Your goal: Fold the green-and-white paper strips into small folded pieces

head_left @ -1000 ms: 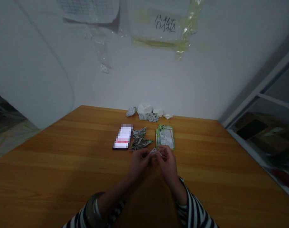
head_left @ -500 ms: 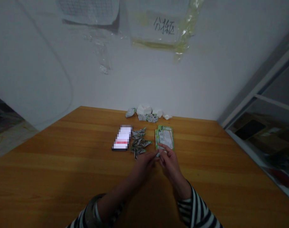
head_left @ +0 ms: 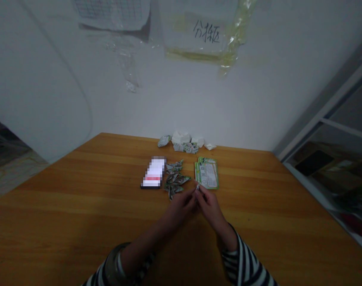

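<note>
- Wall (head_left: 169,99), pale, filling most of our upper view.
- Table (head_left: 79,190), wood-grained, its far edge against the wall.
- Shelving (head_left: 344,127), light-framed, at our right, its dark contents too dim to name.
- Paper sign (head_left: 181,29), handwritten, fixed to the wall with yellowish tape; a gridded sheet (head_left: 109,14) hangs to its left.
- Striped sleeves (head_left: 243,258), black and white, one on each of our arms.
- Left hand (head_left: 181,204), fingers drawn together, pinching a small printed piece from the left.
- Right hand (head_left: 210,204), thumb and fingers closed on the same piece from the right; the two sets of fingertips meet.
- Crumpled pieces (head_left: 181,138), white and printed, in a row along the table's far edge.
- Printed packets (head_left: 210,174), green and white, flat and overlapping, just beyond our right hand.
- Phone (head_left: 153,172), lying flat with its screen lit and blurred, left of centre.
- Folded scraps (head_left: 173,178), grey-green and pointed, clustered between the phone and the packets, the nearest just beyond our left hand.
- Small printed piece (head_left: 197,186), held between our fingertips near the packets' lower left corner; mostly hidden, so we cannot tell its full shape.
</note>
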A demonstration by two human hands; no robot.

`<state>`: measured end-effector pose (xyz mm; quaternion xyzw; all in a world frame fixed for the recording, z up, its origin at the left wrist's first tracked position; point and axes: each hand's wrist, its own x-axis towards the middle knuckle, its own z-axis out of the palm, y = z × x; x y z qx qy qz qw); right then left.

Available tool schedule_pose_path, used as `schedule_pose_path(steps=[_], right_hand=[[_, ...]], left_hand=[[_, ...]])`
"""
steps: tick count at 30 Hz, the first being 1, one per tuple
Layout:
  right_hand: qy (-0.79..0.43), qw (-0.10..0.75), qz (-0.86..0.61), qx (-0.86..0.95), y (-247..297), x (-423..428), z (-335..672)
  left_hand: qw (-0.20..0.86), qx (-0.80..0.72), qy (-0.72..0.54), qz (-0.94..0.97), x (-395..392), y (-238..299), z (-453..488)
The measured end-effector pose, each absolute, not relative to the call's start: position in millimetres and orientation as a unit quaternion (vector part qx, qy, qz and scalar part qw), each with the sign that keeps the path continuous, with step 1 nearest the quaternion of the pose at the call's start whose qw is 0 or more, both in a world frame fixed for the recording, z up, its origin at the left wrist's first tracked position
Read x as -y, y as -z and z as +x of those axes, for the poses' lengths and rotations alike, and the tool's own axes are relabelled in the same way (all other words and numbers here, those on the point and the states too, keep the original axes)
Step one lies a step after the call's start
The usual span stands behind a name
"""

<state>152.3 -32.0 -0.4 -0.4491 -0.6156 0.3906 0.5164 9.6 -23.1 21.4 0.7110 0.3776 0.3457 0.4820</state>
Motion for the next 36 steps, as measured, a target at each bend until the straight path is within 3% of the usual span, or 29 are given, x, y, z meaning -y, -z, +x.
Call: schedule_pose_path(steps=[4, 6, 11, 15, 22, 26, 29, 32, 36], right_hand=[[-0.283, 0.429, -0.459, 0.725, -0.5, 36.8, 152.2], [-0.259, 0.44, -0.45, 0.733, 0.2, 38.3, 150.7], [-0.274, 0.581, -0.463, 0.611, -1.4, 36.0, 151.2], [-0.295, 0.585, -0.461, 0.598, -12.4, 33.2, 159.1], [-0.406, 0.554, -0.395, 0.611, -14.7, 33.1, 154.8], [-0.452, 0.588, -0.436, 0.51, -8.8, 31.3, 152.9], [-0.436, 0.553, -0.477, 0.526, -6.7, 30.1, 154.8], [-0.443, 0.527, -0.474, 0.549, -3.3, 28.9, 156.0], [-0.443, 0.557, -0.476, 0.516, 2.0, 28.4, 155.9]], left_hand=[[0.417, -0.419, -0.348, 0.727, 19.0, -9.8, 5.6], [0.429, -0.421, -0.371, 0.707, 17.0, -7.7, 3.8], [0.634, -0.378, -0.409, 0.536, 13.4, -16.4, 3.0], [0.75, -0.367, -0.38, 0.398, 9.8, -20.3, 4.0], [0.641, -0.437, -0.431, 0.46, 5.8, -13.3, 3.1], [0.566, -0.428, -0.427, 0.561, 7.3, -10.7, 2.4], [0.515, -0.398, -0.418, 0.634, 10.0, -8.4, 3.2], [0.502, -0.389, -0.417, 0.65, 12.8, -7.7, 5.5], [0.526, -0.354, -0.409, 0.656, 15.9, -10.3, 9.4]])
